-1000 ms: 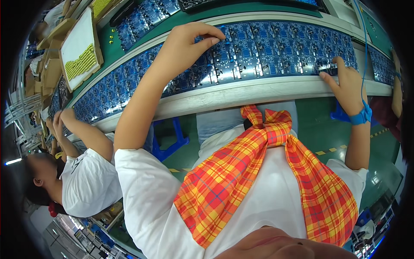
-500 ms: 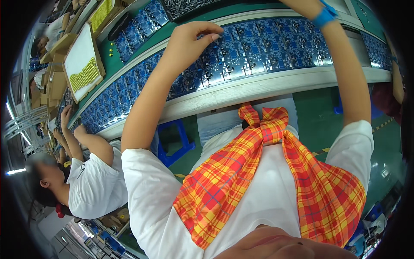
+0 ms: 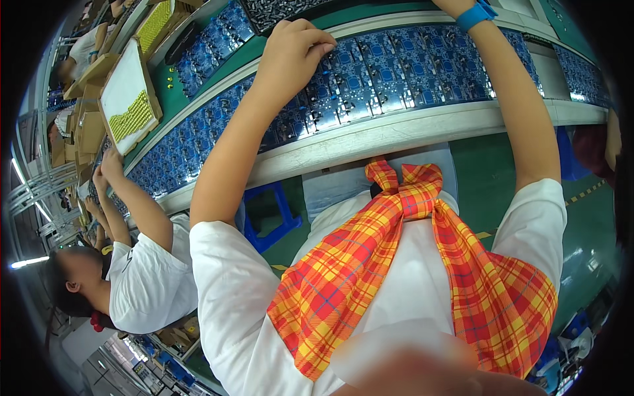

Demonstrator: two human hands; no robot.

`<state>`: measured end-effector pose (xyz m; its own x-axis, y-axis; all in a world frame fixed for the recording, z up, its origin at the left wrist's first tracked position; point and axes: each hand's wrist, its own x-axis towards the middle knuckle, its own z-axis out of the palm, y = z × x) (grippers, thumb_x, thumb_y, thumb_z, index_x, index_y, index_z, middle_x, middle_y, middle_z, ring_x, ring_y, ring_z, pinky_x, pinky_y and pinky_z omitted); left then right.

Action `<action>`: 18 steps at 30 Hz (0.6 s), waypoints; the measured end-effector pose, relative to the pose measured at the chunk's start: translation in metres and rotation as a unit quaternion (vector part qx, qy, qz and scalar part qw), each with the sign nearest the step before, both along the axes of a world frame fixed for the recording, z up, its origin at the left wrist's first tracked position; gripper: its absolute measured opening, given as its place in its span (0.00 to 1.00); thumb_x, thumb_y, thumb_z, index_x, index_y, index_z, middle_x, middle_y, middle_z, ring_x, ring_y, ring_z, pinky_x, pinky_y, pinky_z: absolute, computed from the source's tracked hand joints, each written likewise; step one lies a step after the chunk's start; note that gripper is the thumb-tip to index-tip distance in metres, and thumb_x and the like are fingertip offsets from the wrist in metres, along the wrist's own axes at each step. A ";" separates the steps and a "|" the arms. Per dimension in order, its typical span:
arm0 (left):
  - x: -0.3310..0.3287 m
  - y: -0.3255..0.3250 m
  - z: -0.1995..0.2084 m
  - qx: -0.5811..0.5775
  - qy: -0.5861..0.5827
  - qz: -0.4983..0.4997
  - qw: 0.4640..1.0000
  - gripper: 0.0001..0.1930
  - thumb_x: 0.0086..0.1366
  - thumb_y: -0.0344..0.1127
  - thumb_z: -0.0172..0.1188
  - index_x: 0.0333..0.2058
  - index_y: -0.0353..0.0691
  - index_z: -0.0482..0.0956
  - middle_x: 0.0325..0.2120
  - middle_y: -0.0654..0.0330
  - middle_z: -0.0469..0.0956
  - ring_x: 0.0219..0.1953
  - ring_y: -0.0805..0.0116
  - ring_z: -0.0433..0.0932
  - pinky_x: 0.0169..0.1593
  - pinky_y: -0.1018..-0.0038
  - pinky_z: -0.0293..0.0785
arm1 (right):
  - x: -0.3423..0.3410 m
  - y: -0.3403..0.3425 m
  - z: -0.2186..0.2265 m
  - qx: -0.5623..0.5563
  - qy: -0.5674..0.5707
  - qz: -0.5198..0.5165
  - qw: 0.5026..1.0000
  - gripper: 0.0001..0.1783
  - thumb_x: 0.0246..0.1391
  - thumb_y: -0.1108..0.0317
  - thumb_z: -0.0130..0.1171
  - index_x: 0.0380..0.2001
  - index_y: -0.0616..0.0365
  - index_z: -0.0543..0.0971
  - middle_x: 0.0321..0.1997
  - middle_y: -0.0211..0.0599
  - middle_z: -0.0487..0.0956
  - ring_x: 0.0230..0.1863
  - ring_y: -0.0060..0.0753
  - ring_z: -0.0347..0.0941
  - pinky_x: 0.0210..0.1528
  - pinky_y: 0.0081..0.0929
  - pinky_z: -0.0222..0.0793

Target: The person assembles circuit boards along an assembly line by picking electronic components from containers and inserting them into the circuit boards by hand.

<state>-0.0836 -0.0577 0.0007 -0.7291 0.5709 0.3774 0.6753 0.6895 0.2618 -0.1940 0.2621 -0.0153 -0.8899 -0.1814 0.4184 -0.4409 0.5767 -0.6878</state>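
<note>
My left hand hovers at the far edge of a row of blue circuit boards. Its thumb and fingers are pinched together, and anything between them is too small to make out. My right hand reaches to the top edge of the view, beyond the boards, and its fingers are cut off there. A blue wristband circles that wrist. Just past my left hand lies a black tray full of small dark and silvery parts.
A pale metal rail borders the boards on my side. More circuit boards lie on the green bench at far left, near a shallow box of yellow parts. A co-worker's arms reach over the line at left. A blue stool stands below.
My right hand and forearm have shifted left. My left hand has moved slightly up and left, still pinched. The row of boards has slid right. The co-worker's hands have come together.
</note>
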 end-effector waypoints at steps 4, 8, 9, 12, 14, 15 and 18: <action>0.011 0.004 0.004 -0.016 -0.012 -0.032 0.999 0.05 0.63 0.35 0.66 0.35 0.47 0.90 0.34 0.63 0.80 0.43 0.57 0.75 0.51 0.62 0.72 | 0.011 0.003 0.009 -0.052 -0.006 -0.021 0.998 0.07 0.58 0.69 0.65 0.35 0.63 0.84 0.29 0.36 0.83 0.30 0.26 0.78 0.35 0.28 0.74; 0.013 0.007 0.002 -0.039 0.005 -0.037 0.999 0.05 0.63 0.35 0.66 0.35 0.48 0.89 0.34 0.64 0.80 0.44 0.59 0.75 0.53 0.62 0.70 | 0.015 0.001 0.013 -0.075 -0.012 -0.012 0.997 0.08 0.59 0.69 0.65 0.36 0.64 0.84 0.29 0.35 0.83 0.31 0.25 0.78 0.35 0.26 0.74; 0.012 0.007 0.001 -0.038 0.005 -0.041 0.998 0.05 0.63 0.35 0.66 0.35 0.48 0.89 0.34 0.65 0.80 0.44 0.59 0.75 0.53 0.62 0.70 | 0.016 0.000 0.014 -0.065 0.005 -0.007 0.998 0.08 0.59 0.69 0.65 0.37 0.64 0.84 0.29 0.35 0.83 0.31 0.25 0.78 0.35 0.26 0.74; 0.013 0.007 0.002 -0.043 0.008 -0.042 0.998 0.05 0.63 0.35 0.66 0.35 0.48 0.89 0.34 0.65 0.80 0.44 0.59 0.75 0.53 0.62 0.69 | 0.020 -0.003 0.019 -0.057 0.006 -0.013 0.998 0.09 0.59 0.69 0.65 0.37 0.65 0.84 0.29 0.35 0.83 0.31 0.24 0.78 0.36 0.26 0.74; 0.015 0.005 0.003 -0.055 0.018 -0.037 0.998 0.05 0.64 0.35 0.66 0.35 0.48 0.89 0.33 0.65 0.79 0.45 0.59 0.75 0.53 0.62 0.69 | 0.020 -0.005 0.024 -0.061 -0.021 -0.037 0.997 0.09 0.60 0.69 0.65 0.37 0.65 0.84 0.29 0.35 0.83 0.32 0.24 0.78 0.36 0.25 0.74; 0.014 0.005 0.005 -0.054 0.017 -0.037 0.998 0.05 0.64 0.35 0.66 0.35 0.48 0.89 0.33 0.65 0.79 0.45 0.59 0.75 0.53 0.62 0.69 | 0.018 -0.003 0.023 -0.060 -0.021 -0.037 0.997 0.09 0.60 0.69 0.65 0.37 0.65 0.84 0.29 0.35 0.83 0.32 0.24 0.78 0.36 0.25 0.74; 0.011 0.005 0.011 -0.010 0.026 -0.044 0.999 0.05 0.64 0.35 0.65 0.36 0.47 0.89 0.33 0.63 0.81 0.43 0.58 0.76 0.52 0.62 0.71 | 0.008 0.011 0.019 -0.122 0.018 -0.027 0.992 0.09 0.59 0.69 0.64 0.37 0.65 0.85 0.30 0.37 0.83 0.33 0.28 0.79 0.38 0.28 0.74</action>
<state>-0.0729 -0.0523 0.0114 -0.6550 0.6406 0.4006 0.7464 0.6312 0.2110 -0.1864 0.2729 0.0036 -0.8791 -0.0236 0.4761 -0.4413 0.4178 -0.7942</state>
